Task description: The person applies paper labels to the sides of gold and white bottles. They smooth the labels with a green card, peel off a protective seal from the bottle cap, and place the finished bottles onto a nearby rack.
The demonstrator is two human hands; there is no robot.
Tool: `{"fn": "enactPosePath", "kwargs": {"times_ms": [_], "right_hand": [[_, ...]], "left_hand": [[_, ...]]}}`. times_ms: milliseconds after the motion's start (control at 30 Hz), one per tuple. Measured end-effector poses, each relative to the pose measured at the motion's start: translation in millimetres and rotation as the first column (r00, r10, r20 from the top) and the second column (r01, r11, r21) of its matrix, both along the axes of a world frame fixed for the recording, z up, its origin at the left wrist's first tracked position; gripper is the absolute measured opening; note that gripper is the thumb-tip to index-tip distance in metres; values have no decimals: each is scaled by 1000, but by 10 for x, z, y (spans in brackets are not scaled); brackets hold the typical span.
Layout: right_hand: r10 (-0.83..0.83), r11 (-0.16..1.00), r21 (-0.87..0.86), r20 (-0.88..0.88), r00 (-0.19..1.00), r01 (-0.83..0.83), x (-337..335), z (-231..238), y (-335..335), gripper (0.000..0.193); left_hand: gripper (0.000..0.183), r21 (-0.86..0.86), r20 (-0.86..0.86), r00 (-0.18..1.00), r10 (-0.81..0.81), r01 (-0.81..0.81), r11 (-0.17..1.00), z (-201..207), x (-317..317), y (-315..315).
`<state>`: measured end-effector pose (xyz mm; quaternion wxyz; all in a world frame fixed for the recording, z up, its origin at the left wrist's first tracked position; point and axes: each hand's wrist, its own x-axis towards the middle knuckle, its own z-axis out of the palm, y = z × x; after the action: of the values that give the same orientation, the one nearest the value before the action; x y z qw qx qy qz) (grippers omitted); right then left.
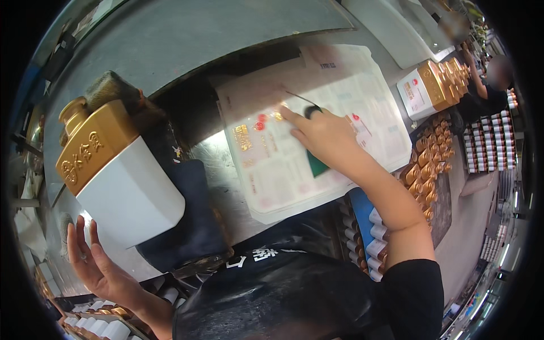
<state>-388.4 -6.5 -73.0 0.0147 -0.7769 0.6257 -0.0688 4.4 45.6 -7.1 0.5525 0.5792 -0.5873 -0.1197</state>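
Observation:
My right hand (331, 139) is over a sheet of printed decals (283, 187), index finger stretched to a small gold decal (278, 115) beside red ones. A thin dark rod (297, 96) with a black end sticks out from between its fingers. Below the palm shows a flat green piece (317, 164); whether the hand grips it is hidden. My left hand (102, 269) is open, fingers apart, with a grey covering on one fingertip. Just above it, a white bottle (133, 192) with a gold embossed shoulder and neck lies tilted on a dark cloth pad (190, 209).
A brownish cloth (113, 90) lies behind the bottle. At the right stands a row of finished white-and-gold bottles (428, 88), with many gold-topped bottles (428, 164) below. A blue crate edge (362, 215) shows under my right arm. Another person (490, 90) is at the far right.

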Motion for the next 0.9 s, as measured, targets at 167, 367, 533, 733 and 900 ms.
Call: {"fn": "enactPosePath", "kwargs": {"times_ms": [167,367,533,733,900], "right_hand": [[-71,986,147,-19,997,73,-14,201,866,52],[-134,991,47,157,978,128,-72,252,954,42],[-146,989,-18,6,989,146,-242,163,1191,44],[48,983,-181,114,992,-27,-311,240,1311,60],[218,899,-381,-34,975,-214,-399,-65,1273,41]], "left_hand": [[39,30,-79,995,68,-66,997,-112,37,20],[35,-92,-143,989,-33,19,996,-45,-7,-82],[35,-117,-129,989,-69,54,992,-73,83,11],[34,-69,-205,978,-39,25,997,-116,16,106],[34,-119,-155,983,-99,81,990,-49,115,151]]}}
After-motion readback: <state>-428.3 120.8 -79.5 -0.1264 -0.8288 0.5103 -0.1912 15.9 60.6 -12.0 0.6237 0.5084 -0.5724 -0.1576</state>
